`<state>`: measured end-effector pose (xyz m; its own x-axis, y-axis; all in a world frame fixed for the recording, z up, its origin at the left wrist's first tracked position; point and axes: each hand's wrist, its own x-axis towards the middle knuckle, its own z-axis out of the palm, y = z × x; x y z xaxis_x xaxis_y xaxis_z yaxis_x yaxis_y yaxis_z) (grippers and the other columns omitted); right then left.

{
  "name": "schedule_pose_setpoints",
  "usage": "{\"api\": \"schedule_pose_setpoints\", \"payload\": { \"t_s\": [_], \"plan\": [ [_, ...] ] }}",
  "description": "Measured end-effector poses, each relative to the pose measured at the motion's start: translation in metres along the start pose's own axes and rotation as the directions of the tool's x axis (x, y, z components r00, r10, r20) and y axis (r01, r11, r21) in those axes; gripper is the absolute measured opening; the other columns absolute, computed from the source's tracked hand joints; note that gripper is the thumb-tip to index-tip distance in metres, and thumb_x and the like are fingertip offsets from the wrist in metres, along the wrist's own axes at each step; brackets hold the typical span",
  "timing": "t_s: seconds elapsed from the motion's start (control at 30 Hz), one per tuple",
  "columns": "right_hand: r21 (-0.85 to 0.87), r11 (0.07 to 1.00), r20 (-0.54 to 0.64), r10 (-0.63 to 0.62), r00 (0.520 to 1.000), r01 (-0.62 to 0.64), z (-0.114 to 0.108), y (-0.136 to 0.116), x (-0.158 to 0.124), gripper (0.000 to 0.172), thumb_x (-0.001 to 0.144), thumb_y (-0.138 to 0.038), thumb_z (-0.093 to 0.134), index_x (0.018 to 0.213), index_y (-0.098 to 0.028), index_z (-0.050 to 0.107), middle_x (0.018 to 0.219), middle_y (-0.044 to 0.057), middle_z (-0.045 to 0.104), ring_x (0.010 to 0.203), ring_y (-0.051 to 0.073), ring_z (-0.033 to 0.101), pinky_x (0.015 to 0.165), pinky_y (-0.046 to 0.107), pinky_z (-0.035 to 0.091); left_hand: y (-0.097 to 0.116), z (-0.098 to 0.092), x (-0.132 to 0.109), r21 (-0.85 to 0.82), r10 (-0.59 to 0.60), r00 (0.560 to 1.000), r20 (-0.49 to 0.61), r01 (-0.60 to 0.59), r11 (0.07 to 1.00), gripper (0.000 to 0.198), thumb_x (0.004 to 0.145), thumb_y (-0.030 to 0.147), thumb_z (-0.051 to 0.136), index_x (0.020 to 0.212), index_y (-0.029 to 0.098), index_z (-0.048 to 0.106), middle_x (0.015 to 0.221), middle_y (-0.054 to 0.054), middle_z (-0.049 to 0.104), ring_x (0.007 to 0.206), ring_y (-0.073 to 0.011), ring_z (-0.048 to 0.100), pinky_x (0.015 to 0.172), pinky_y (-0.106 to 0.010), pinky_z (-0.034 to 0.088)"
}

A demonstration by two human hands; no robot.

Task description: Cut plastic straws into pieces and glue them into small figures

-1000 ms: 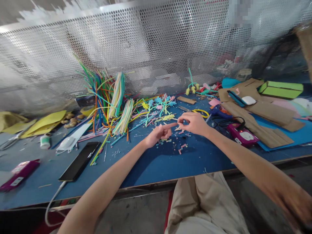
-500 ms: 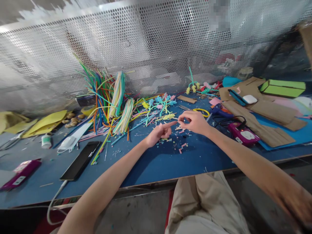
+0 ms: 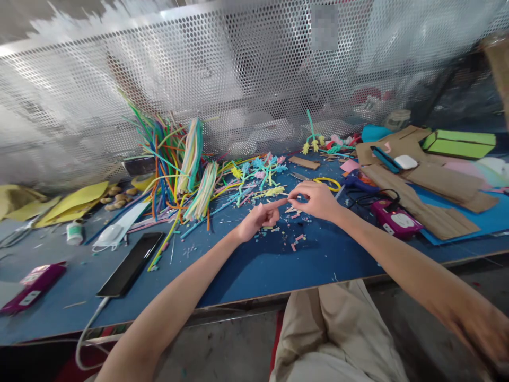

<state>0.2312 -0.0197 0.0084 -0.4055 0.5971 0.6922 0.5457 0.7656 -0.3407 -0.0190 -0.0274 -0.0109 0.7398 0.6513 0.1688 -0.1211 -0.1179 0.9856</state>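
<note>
Pink scraps (image 3: 293,247) lay unmoved on the table (image 3: 274,278) since half a second earlier, and a pixelated patch (image 3: 324,27) by the perforated screen (image 3: 207,69) had shifted left. They sat just nearer the lap than the fingers. The right hand (image 3: 316,200) pinched its thumb and forefinger at the left hand's (image 3: 257,222) extended forefinger; whether either held anything, I could not tell.
</note>
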Motion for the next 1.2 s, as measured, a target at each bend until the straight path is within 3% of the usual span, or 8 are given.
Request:
{"api": "schedule_pose_setpoints", "payload": {
  "t_s": [0.27,0.53,1.0,1.2],
  "plan": [
    [0.104,0.984,-0.027,0.151,0.988,-0.148,0.005,0.0,0.0,0.007,0.083,-0.025,0.066,0.081,-0.022,0.072,0.077,-0.001,0.071,0.058,0.011,0.049,0.059,0.027,0.039,0.008,0.005,-0.005,0.282,0.058,0.997,0.044,-0.068,0.957,0.08,0.097,0.07,0.039,0.159,0.019,0.036,0.083,-0.002,0.046,0.067,-0.0122,0.032,0.058,-0.025,0.025],
    [0.208,0.958,-0.054,0.213,0.976,-0.198,0.003,-0.004,0.002,0.009,0.084,-0.028,0.068,0.081,-0.02,0.072,0.072,-0.001,0.068,0.055,0.01,0.042,0.056,0.027,0.036,0.013,0.007,-0.004,0.295,0.092,0.995,0.034,-0.098,0.951,0.082,0.098,0.069,0.039,0.162,0.019,0.026,0.085,-0.002,0.047,0.065,-0.0117,0.032,0.057,-0.025,0.026],
    [0.204,0.952,-0.046,0.243,0.969,-0.229,0.004,-0.006,0.002,0.011,0.085,-0.029,0.067,0.081,-0.02,0.072,0.075,0.0,0.068,0.056,0.011,0.044,0.057,0.028,0.037,0.011,0.007,-0.003,0.432,0.135,0.979,0.152,-0.189,0.882,0.082,0.099,0.064,0.043,0.164,0.022,0.017,0.09,-0.004,0.052,0.072,-0.0134,0.042,0.069,-0.027,0.037],
    [0.21,0.952,-0.024,0.231,0.973,-0.221,0.005,-0.006,0.002,0.009,0.087,-0.028,0.064,0.082,-0.021,0.067,0.077,0.0,0.066,0.058,0.011,0.044,0.059,0.028,0.037,0.012,0.009,-0.001,0.445,0.138,0.981,0.137,-0.185,0.876,0.085,0.097,0.067,0.044,0.164,0.022,0.017,0.092,-0.005,0.052,0.072,-0.0131,0.042,0.068,-0.026,0.039]
  ]
}}
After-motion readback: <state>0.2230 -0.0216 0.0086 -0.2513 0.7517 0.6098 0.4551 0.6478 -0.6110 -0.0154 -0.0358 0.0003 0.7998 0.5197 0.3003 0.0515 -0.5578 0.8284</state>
